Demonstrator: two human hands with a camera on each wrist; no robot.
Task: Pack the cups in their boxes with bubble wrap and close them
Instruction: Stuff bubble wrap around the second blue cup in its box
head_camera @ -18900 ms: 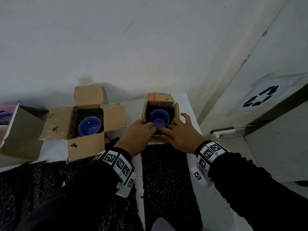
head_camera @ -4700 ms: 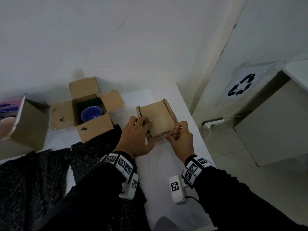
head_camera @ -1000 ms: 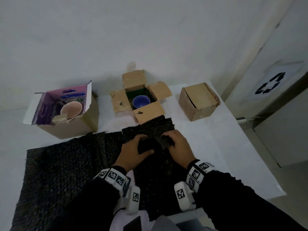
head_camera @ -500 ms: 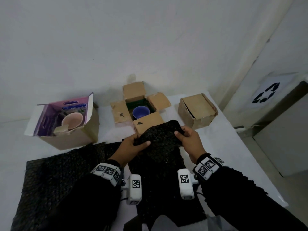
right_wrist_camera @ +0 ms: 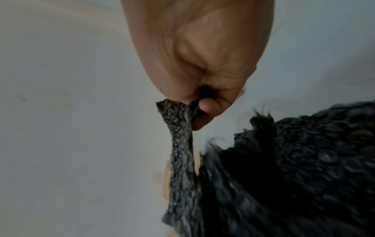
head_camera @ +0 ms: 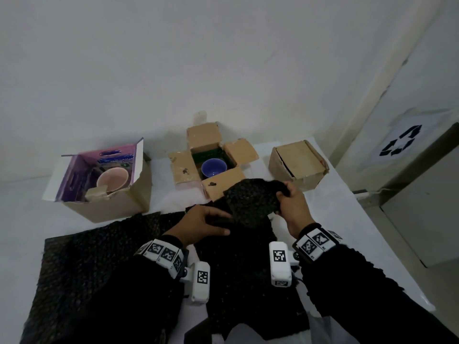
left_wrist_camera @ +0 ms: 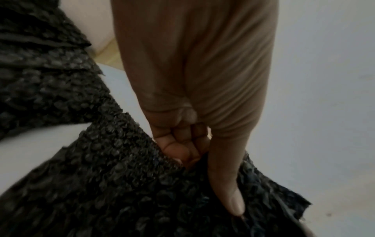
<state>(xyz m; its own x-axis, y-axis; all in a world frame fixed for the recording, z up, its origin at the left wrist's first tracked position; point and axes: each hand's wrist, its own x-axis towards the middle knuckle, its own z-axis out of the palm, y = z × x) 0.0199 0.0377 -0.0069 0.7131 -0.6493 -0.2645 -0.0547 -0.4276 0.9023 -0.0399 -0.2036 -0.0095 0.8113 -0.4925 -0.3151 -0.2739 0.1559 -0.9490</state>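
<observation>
A piece of black bubble wrap is lifted off the table in front of me. My right hand pinches its upper right corner and holds it high. My left hand grips its lower left edge with curled fingers and thumb. Just behind the wrap stands an open brown box with a blue cup inside. At the left an open purple-lined box holds a pink cup. A shut brown box sits at the back right.
A large sheet of black bubble wrap covers the near left of the white table. The table's right edge drops to the floor. A white wall rises behind the boxes, and a recycling sign hangs at the right.
My right hand has lifted its corner of the wrap higher and to the right. My left hand has dropped lower with the other edge, tilting the piece.
</observation>
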